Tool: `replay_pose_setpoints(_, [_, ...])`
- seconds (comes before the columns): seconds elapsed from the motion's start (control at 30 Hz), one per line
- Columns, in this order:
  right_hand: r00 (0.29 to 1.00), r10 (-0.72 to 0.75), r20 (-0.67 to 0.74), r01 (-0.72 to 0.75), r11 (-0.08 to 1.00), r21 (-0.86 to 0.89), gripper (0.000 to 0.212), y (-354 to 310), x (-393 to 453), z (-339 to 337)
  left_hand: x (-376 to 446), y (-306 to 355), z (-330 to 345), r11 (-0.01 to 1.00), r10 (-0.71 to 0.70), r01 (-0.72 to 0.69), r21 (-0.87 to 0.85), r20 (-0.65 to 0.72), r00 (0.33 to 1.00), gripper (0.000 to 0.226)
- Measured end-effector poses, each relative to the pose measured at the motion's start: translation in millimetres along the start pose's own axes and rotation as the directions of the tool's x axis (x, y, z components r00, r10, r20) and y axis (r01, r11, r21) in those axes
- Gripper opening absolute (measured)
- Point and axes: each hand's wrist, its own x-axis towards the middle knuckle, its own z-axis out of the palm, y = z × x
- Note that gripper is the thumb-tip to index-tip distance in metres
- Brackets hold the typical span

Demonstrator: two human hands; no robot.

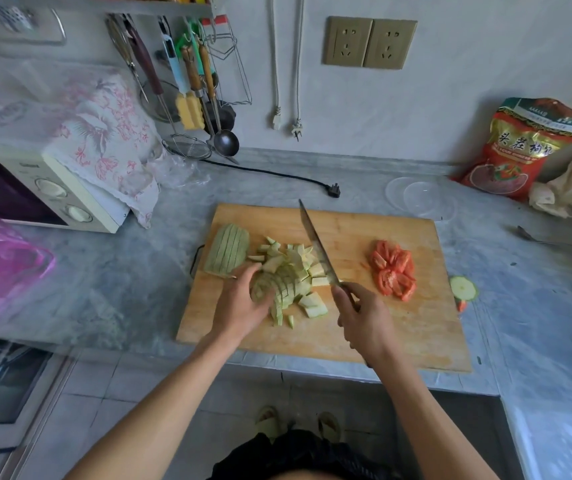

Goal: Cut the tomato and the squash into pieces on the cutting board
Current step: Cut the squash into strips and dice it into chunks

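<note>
head cam | looks fwd+down | close over cutting board point(364, 230) | single view

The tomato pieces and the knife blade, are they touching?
Apart. The head view shows bare cutting board between the knife, held by the right hand, and the tomato pieces.
</note>
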Motion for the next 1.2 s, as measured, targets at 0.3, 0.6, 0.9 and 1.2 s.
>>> replay_pose_setpoints(0.3, [0.987, 0.103, -0.12, -0.123, 0.977, -0.175, 0.025, 42, -10, 0, -13, -24, 70, 0.969, -0.074, 0.026, 0.247, 0.186, 0.98, 0.142])
replay_pose_setpoints(0.6, [0.989, 0.124, -0.084, -0.125, 0.992, -0.007, 0.026, 23, -9, 36, 17, -20, 75, 0.995, -0.043, 0.034, 0.091, 0.109, 0.993, 0.131])
replay_pose_setpoints(0.9, [0.988, 0.152, -0.031, -0.152, 0.988, -0.002, 0.019, 8, 33, 27, 51, -19, 63, 0.989, -0.026, 0.009, 0.15, 0.112, 0.993, 0.124])
replay_pose_setpoints(1.2, [0.986, 0.148, -0.075, -0.148, 0.989, 0.005, 0.018, 17, 34, 31, 36, -7, 65, 0.974, -0.226, 0.226, -0.003, -0.024, 0.974, 0.078])
